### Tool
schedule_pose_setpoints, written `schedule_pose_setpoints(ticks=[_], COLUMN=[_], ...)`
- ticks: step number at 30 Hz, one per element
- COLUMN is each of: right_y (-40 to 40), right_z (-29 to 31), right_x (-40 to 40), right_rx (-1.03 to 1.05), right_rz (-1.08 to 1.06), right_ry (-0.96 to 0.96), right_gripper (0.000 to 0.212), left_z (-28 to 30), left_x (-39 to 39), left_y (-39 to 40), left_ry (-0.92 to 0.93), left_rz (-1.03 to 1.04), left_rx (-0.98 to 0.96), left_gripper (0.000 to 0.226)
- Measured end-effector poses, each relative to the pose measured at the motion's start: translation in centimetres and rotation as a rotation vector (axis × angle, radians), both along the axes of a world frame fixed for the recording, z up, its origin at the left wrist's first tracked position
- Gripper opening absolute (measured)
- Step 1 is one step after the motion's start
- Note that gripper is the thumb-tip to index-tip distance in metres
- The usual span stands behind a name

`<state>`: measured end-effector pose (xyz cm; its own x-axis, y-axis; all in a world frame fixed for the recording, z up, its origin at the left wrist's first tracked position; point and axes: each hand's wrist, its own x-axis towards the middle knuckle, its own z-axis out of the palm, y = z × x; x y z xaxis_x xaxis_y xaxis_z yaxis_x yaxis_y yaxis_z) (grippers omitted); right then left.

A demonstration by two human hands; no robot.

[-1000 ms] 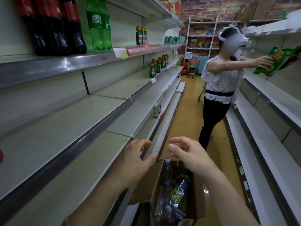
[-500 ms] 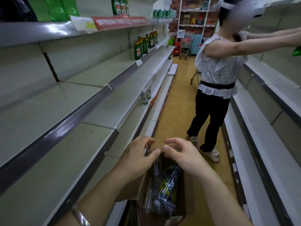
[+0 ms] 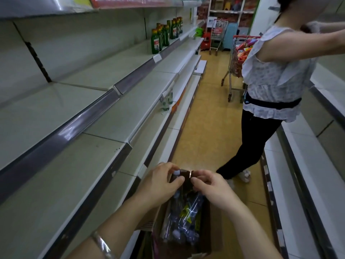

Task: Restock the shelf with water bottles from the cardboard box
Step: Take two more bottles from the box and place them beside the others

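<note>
The open cardboard box stands on the floor below me, against the left shelving. Several clear water bottles with blue-and-yellow labels lie inside it, shiny as if wrapped. My left hand is over the box's far end, and its thumb and fingers pinch the white cap of an upright water bottle. My right hand is just beside it, its fingers curled over the box's far edge. What lies under its fingertips is hidden. The bare left shelf runs alongside the box.
Another person stands in the aisle ahead on the right, arms stretched towards the right shelving. A loaded shopping cart is behind that person. Green bottles stand on a far left shelf. The tan floor runs between the shelves.
My view has tilted down and both hands have dropped to the box's far end. They have closed, the left one onto a bottle cap. The other person has stepped closer.
</note>
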<state>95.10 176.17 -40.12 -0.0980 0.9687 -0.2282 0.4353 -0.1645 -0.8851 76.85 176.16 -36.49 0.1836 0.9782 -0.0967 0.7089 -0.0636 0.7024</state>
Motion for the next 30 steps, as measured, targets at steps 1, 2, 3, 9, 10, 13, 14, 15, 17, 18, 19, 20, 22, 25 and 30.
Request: schedule_pose_setpoints(ticks=[1,2,3,9,10,13,14,15,17,18,19,20,22,25,30], right_y=[0.3,0.6,0.9,2.1,2.4,2.8,2.9,2.9,3.0,3.2,3.3,3.5,3.8,4.1,4.7], right_z=[-0.6,-1.2,-1.8,-5.3,-5.7,-7.0,-7.5,-8.0,-8.8,-9.1,-9.3,-9.6,-10.2,-11.4,-13.6], right_x=[0.1,0.2,0.3,1.3,1.4,1.6,1.6,1.6,1.5,1.5,1.5,1.5,1.5,1.4,1.1], right_rx=[-0.016,-0.033,-0.054,-0.192,-0.203,-0.237,-0.249,-0.26,-0.28,-0.289,-0.296,-0.301,-0.305,-0.31,-0.331], right_rz=[-0.008,-0.015,-0.019,-0.029,-0.03,-0.028,-0.026,-0.026,-0.024,-0.018,-0.009,0.001,0.018,0.048,0.084], right_ry=[-0.013,-0.03,-0.048,-0.106,-0.109,-0.124,-0.137,-0.149,-0.168,-0.176,-0.186,-0.202,-0.241,-0.296,-0.347], right_gripper=[0.014,0.02,0.026,0.036,0.037,0.039,0.039,0.04,0.043,0.044,0.046,0.048,0.052,0.053,0.053], left_z=[-0.4,-0.8,-1.3,-5.0,-5.5,-7.3,-8.0,-8.6,-9.7,-10.1,-10.5,-10.9,-11.8,-13.2,-14.9], left_x=[0.1,0.1,0.1,-0.4,-0.3,-0.1,0.0,0.1,0.5,0.7,0.8,0.9,1.0,1.3,1.9], left_y=[0.3,0.5,0.8,2.8,3.1,3.7,3.8,3.9,4.2,4.3,4.5,4.7,4.9,5.0,5.5], left_ry=[-0.006,-0.012,-0.016,-0.002,0.012,0.028,0.02,0.011,0.004,0.007,0.013,0.02,0.027,0.013,-0.027], left_rz=[0.0,0.001,0.002,0.014,0.02,0.044,0.053,0.061,0.072,0.077,0.083,0.09,0.107,0.14,0.171], left_rx=[-0.022,-0.047,-0.075,-0.284,-0.308,-0.374,-0.407,-0.44,-0.493,-0.509,-0.52,-0.533,-0.564,-0.602,-0.643], left_gripper=[0.038,0.039,0.039,0.041,0.041,0.038,0.037,0.037,0.038,0.039,0.04,0.04,0.04,0.044,0.044])
